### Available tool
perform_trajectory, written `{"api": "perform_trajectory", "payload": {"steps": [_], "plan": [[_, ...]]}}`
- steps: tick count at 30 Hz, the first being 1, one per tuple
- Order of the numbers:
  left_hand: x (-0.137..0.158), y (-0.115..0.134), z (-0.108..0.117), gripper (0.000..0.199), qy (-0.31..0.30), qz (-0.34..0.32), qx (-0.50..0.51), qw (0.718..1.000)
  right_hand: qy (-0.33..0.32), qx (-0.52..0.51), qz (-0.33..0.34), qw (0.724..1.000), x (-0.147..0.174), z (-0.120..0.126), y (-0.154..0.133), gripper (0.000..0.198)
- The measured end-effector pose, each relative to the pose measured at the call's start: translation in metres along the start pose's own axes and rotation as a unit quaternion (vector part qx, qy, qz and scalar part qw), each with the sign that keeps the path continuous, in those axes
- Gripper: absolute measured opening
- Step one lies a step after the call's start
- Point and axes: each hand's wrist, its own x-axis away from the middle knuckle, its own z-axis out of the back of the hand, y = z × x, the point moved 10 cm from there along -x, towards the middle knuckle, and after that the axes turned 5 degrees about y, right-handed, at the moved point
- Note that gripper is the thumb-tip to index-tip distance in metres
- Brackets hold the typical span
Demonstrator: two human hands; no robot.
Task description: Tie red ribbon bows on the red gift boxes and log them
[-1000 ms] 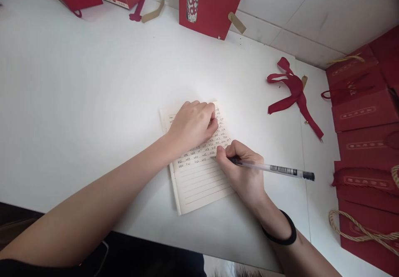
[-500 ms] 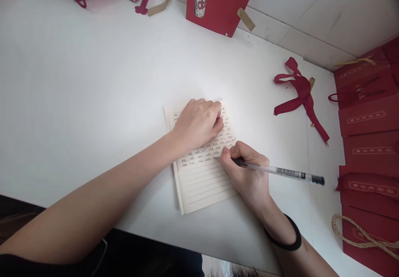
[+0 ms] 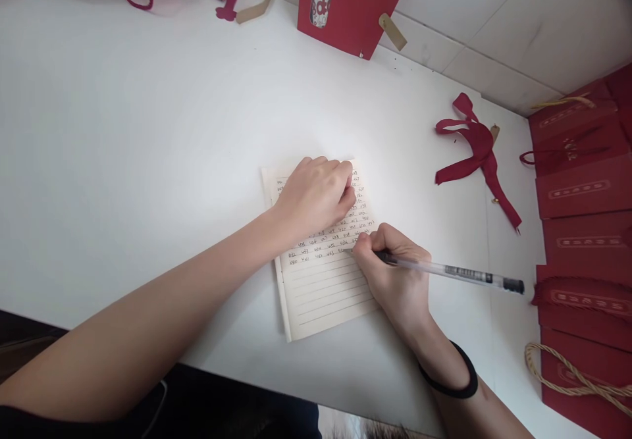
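A lined notebook (image 3: 326,301) lies on the white table, its upper lines filled with rows of handwritten numbers in the 300s and 400s. My left hand (image 3: 316,192) rests on the upper part of the page as a loose fist, covering some of the writing. In my right hand (image 3: 397,274) is a clear pen (image 3: 459,273) with a black end cap, gripped between thumb and fingers. The pen's tip touches the lowest written row, just after 443. A black band (image 3: 467,373) circles my right wrist.
Dark red ribbon (image 3: 476,143) lies on the table at right. Several red gift bags (image 3: 582,189) line the right edge, one with twisted cord handles (image 3: 567,373). A red box (image 3: 350,11) with a patterned window stands at the back, by the tiled wall (image 3: 469,24).
My right hand has shifted slightly right with the pen, and another number is begun in the bottom row. My left hand stays on the page.
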Motion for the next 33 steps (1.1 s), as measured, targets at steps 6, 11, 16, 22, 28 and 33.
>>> {"api": "perform_trajectory", "payload": {"steps": [6, 11, 16, 22, 28, 33], "plan": [[0.000, 0.000, 0.000, 0.014, 0.000, 0.000, 0.000, 1.000, 0.012, -0.012, 0.013, 1.000, -0.001, 0.002, -0.002, 0.033], [0.000, -0.001, -0.001, 0.014, -0.001, 0.001, 0.001, 1.000, 0.006, -0.005, 0.028, 1.000, 0.000, 0.000, -0.005, 0.034], [0.000, 0.001, 0.001, 0.014, 0.007, -0.003, -0.002, 1.000, 0.004, -0.058, -0.005, 0.998, 0.002, 0.003, 0.004, 0.034], [0.002, -0.004, -0.001, 0.016, -0.013, 0.002, 0.022, 1.000, 0.092, -0.296, -0.145, 0.940, -0.017, 0.026, 0.049, 0.040], [0.014, 0.021, 0.048, 0.017, 0.043, 0.059, 0.228, 0.971, 0.180, -0.207, -0.089, 0.957, -0.037, 0.053, 0.058, 0.036], [0.069, 0.118, 0.124, 0.033, 0.035, -0.061, 0.460, 0.885, 0.159, -0.180, -0.096, 0.966, -0.045, 0.043, 0.065, 0.039]]}}
